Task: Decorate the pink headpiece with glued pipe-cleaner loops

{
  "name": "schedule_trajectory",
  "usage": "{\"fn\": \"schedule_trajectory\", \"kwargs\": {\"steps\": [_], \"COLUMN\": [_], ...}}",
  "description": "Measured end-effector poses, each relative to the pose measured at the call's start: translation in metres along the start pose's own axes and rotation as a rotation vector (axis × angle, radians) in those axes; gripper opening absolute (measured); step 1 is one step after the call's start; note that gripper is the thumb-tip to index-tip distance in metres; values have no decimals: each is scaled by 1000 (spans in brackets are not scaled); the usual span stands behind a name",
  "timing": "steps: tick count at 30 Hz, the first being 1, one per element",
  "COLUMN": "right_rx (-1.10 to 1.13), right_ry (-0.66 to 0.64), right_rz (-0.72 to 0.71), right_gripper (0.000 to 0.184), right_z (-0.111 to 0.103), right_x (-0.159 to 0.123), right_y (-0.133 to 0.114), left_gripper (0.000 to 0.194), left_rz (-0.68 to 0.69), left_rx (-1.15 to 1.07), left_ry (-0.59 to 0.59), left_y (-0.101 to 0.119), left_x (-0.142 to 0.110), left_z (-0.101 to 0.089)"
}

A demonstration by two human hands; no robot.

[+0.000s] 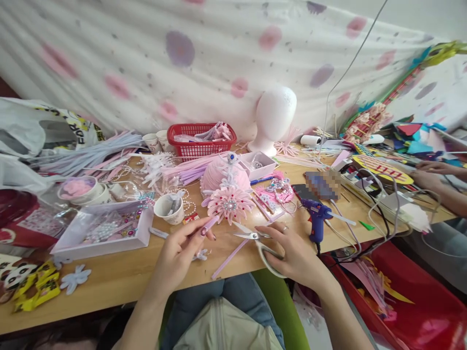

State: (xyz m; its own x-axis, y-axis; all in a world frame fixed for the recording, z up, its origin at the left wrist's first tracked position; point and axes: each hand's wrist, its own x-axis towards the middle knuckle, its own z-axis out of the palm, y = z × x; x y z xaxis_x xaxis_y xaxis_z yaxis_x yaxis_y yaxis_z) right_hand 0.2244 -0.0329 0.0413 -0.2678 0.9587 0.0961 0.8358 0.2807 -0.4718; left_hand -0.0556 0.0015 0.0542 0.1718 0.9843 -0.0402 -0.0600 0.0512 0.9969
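Note:
Between the fingers of my left hand (184,248) is a short bundle of pink pipe cleaners (210,223). My right hand (292,248) grips white-handled scissors (268,253), whose blades are parted and point left toward the bundle. Just behind both hands sits a pink dome-shaped piece (215,177) with a pink flower (231,204) on its front, dotted with red beads and pearls. Below the blades a single lilac pipe cleaner (229,258) lies slantwise on the table. A small pale piece lies partly hidden beside my left hand.
A blue glue gun (316,218) stands right of my right hand, near cables and a power strip (379,194). Leftward are a white bead box (65,245) and a paper cup (168,216). Behind stand a red basket (171,141) and a foam head (276,114). Another person's hands (434,180) work at far right.

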Motion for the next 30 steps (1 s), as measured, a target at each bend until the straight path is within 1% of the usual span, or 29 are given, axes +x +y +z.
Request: {"fn": "schedule_trajectory", "kwargs": {"steps": [3, 5, 7, 8, 10, 13, 15, 17, 19, 22, 24, 26, 28, 30], "right_rx": [-27, 28, 144, 208, 322, 467, 556, 645, 762, 953, 1004, 961, 849, 734], "right_ry": [-63, -53, 1, 40, 108, 164, 199, 240, 260, 260, 276, 331, 414, 483], "right_rz": [-77, -106, -77, -46, -2, -47, -86, -70, -14, 58, 75, 53, -36, -148], "right_gripper": [41, 31, 22, 23, 32, 38, 40, 42, 44, 46, 46, 44, 39, 34], "right_z": [8, 7, 2, 1, 1, 12, 22, 29, 33, 37, 40, 44, 47, 48], "right_x": [21, 28, 30, 29, 28, 26, 26, 25, 24, 24, 24, 25, 25, 26], "right_y": [-8, -15, -24, -28, -39, -50, -53, -52, -49, -46, -44, -42, -39, -36], "left_gripper": [32, 32, 30, 29, 24, 20, 21, 22, 26, 30, 35, 41, 45, 47], "left_rz": [0, 7, 12, 14, 19, 7, -19, -45, -54, -18, 18, 37, 33, 9], "left_rx": [0, 6, 37, 63, 119, 171, 182, 179, 170, 192, 217, 209, 165, 122], "left_ry": [-26, -15, -32, -59, -132, -254, -293, -268, -206, -113, -65, -19, 23, 41], "left_y": [1, 1, 1, 0, 0, 1, 1, 0, -2, -6, -9, -10, -10, -9], "left_x": [1, 1, 1, 1, -1, -4, -6, -6, -5, -2, 0, 1, 2, 3], "left_z": [1, 3, 7, 9, 15, 25, 30, 33, 34, 36, 38, 40, 40, 40]}}
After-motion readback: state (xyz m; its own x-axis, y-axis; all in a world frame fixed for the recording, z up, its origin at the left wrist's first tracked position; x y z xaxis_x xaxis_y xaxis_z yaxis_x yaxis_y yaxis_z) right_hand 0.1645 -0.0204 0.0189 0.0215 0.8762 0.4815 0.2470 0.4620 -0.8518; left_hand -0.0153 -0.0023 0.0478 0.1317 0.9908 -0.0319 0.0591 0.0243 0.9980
